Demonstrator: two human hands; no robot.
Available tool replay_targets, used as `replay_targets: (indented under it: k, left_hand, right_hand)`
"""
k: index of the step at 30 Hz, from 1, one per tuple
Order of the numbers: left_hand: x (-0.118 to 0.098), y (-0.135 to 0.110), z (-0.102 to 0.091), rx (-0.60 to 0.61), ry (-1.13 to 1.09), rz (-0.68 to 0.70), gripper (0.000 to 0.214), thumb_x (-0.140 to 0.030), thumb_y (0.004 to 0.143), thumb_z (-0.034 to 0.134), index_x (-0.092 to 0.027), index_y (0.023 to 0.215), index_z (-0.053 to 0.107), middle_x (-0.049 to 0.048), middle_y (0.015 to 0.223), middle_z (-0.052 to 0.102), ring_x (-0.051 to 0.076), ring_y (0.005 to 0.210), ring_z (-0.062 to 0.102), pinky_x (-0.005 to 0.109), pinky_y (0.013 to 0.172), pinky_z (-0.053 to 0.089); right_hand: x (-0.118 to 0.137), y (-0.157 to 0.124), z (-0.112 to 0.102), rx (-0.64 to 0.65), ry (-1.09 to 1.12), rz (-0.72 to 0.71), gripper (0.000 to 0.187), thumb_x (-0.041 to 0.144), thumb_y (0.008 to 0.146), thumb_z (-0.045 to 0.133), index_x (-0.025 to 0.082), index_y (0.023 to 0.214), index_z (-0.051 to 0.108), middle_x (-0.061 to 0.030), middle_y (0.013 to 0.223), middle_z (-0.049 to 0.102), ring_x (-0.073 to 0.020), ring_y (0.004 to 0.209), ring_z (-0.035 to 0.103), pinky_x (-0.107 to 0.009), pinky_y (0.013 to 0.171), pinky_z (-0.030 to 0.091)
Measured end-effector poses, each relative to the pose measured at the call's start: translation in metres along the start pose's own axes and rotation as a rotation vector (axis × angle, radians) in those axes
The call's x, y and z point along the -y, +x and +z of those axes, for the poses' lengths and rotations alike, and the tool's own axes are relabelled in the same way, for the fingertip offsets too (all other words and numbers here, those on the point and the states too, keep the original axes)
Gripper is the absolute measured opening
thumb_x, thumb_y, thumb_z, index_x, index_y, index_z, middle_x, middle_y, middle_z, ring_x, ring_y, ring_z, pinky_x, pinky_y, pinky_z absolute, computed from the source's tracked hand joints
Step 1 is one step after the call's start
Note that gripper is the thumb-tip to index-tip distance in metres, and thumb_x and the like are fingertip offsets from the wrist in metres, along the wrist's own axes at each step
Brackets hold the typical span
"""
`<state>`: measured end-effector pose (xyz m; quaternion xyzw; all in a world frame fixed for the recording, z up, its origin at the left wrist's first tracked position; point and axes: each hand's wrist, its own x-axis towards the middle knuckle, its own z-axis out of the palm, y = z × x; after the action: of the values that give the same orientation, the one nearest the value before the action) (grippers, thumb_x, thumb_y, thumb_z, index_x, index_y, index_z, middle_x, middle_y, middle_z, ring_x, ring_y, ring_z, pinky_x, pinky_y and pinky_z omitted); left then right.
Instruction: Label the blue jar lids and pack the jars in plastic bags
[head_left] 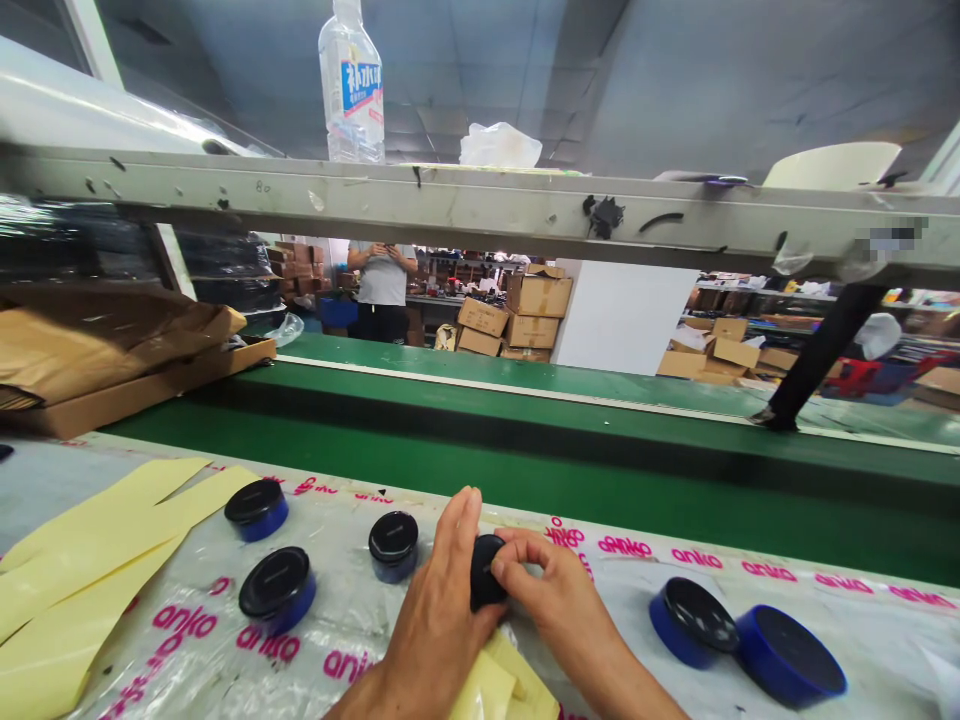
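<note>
Between my two hands a round black-topped piece [486, 572] stands on edge, its face turned toward me. My left hand [442, 590] is closed around its left side, with the fingers pointing up and away. The fingers of my right hand [546, 578] pinch at its right edge and face. Yellow paper [501, 680] lies beneath my wrists. Similar round blue pieces with black tops rest nearby: a small one [394, 546] left of my hands, a pair [277, 590] farther left, and two at right, one glossy [694, 622], one matte [791, 655].
Yellow paper strips [112, 540] lie at left on the plastic-covered table with pink print [187, 622]. Beyond it runs a green conveyor belt [360, 440]. A cardboard tray [150, 385] sits at back left. An overhead beam [480, 205] holds a bottle [352, 90]. A person [382, 280] stands behind.
</note>
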<state>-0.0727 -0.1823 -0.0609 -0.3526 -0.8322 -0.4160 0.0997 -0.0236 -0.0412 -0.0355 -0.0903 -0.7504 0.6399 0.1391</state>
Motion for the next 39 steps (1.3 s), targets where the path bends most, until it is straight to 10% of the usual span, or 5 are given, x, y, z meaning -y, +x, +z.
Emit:
replay_targets:
  k: [39]
  left_hand:
    - [0.012, 0.005, -0.007, 0.021, -0.1, -0.035, 0.108, -0.002, 0.076, 0.069, -0.046, 0.154, 0.01, 0.0033, 0.158, 0.032, 0.027, 0.139, 0.047, 0.049, 0.114, 0.044]
  right_hand:
    - [-0.006, 0.002, 0.009, -0.174, -0.008, 0.03, 0.026, 0.043, 0.081, 0.065, 0.018, 0.087, 0.066, -0.0067, 0.088, 0.073, -0.025, 0.085, 0.067, -0.034, 0.076, 0.05]
